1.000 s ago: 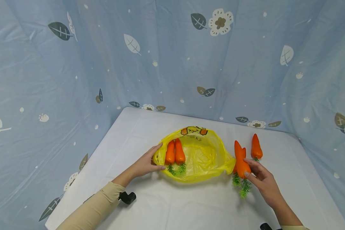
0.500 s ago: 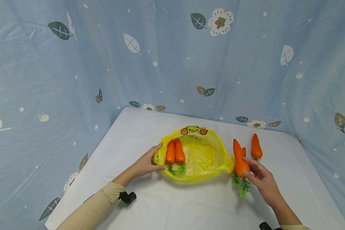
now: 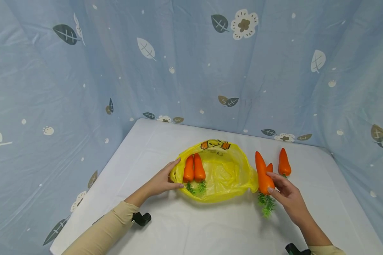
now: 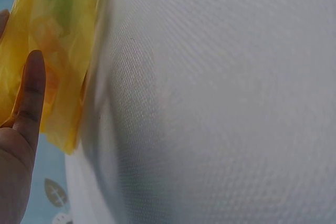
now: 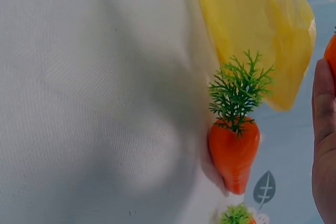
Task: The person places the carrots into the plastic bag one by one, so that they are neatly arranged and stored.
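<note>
Orange carrot [image 3: 262, 175], pinched by right hand [image 3: 287, 197] fingers, may snag floppy yellow bag [image 3: 225, 173] rim that left hand [image 3: 161, 181] grips.

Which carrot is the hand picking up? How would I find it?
Find the yellow bag on the white table. Just past its right edge, the right hand pinches a carrot. It is the one tilted toward the bag; another lies behind it, a third farther right.
</note>
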Demonstrator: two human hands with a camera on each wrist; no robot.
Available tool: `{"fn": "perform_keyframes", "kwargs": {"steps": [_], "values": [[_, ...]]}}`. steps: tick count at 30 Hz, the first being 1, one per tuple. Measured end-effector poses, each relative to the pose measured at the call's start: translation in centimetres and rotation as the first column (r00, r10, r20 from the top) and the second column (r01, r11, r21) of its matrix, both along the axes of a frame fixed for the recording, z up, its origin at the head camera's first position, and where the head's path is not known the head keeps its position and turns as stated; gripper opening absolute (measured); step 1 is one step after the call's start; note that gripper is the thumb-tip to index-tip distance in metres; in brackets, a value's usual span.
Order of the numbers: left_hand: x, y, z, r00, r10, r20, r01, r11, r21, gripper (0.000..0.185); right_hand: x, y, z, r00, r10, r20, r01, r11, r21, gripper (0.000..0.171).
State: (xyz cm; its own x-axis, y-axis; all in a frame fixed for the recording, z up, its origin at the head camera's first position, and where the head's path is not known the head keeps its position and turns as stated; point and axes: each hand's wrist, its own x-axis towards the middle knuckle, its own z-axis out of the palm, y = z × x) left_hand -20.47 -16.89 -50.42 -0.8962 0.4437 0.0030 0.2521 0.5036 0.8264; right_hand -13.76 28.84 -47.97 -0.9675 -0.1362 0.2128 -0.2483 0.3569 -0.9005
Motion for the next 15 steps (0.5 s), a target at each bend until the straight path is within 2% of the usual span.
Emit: {"fn": "perform_keyframes", "kwargs": {"steps": [7, 15], "values": [[0.02, 0.02, 0.05, 1.0, -0.004, -0.003, 0.005, 1.0, 0.001, 0.1, -0.15, -0.29, 0.06, 0.999, 0.034, -0.011, -0.034, 0.999, -0.037, 0.047], [0.04, 0.04, 0.02, 1.0, -0.013, -0.002, 0.013, 1.0, 0.014, 0.099, -0.32, -0.8, 0.05, 1.0, 0.025, 0.002, -0.025, 0.999, -0.035, 0.046]]}}
